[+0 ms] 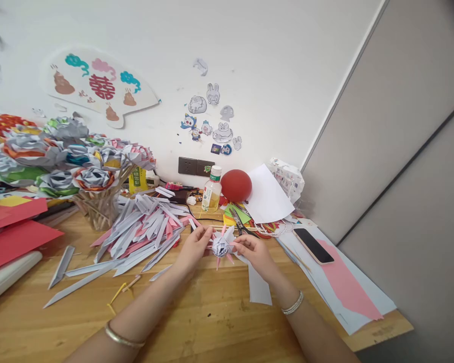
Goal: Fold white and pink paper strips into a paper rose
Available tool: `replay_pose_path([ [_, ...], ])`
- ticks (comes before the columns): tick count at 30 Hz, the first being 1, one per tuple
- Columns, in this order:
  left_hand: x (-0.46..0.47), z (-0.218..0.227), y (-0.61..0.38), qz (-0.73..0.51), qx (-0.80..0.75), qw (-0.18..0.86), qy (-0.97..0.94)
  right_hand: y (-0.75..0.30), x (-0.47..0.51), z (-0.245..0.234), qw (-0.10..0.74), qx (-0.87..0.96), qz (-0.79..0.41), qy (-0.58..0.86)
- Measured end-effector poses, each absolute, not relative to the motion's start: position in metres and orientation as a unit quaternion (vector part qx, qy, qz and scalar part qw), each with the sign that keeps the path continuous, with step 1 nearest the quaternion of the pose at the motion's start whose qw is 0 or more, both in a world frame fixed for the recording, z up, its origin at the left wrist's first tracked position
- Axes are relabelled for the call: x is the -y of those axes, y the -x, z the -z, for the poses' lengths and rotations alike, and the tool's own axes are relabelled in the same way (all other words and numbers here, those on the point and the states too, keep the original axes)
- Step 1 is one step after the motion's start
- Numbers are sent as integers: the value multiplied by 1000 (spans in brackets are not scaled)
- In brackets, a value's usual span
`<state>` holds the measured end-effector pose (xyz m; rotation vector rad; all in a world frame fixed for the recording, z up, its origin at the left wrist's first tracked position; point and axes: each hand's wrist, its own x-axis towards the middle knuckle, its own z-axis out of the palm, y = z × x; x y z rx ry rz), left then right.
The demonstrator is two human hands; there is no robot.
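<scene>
Left hand (193, 247), right hand (255, 253) both pinching paper flower (220, 247); paper-strip pile (147, 227) crowds left, scissors (239, 224) just beyond, bottle (211, 194) far.

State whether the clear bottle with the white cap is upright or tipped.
Upright: the clear, white-capped bottle has its cap uppermost and yellowish liquid settled low inside.

The folded-paper piece (221, 247) has a rounded, pale centre of overlapping folds, with slim pink and white points spreading outward around it. Its centre faces the viewer, some points aiming up and others down. Held at its sides between two hands, it sits in front of the bottle (212, 191), slightly right and apart from it.
</scene>
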<state>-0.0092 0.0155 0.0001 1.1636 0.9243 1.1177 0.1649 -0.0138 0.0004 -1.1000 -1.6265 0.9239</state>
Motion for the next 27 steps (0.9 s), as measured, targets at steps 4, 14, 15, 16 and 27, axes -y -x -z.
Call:
replay_pose_path([
  [4,-17,5,6,-436,-386,598,-551,-164,14,0,516,629,-379,442],
  [14,-4,-8,4,-389,-369,449,-715,-166,12,6,547,641,-279,460],
  [15,-3,-8,4,-389,-373,427,-726,-166,12,6,550,639,-274,463],
  [16,-3,-8,4,-391,-378,407,-734,-166,12,6,550,639,-270,465],
  [27,-6,-1,9,-471,-351,137,-798,-159,15,1,502,694,-194,478],
])
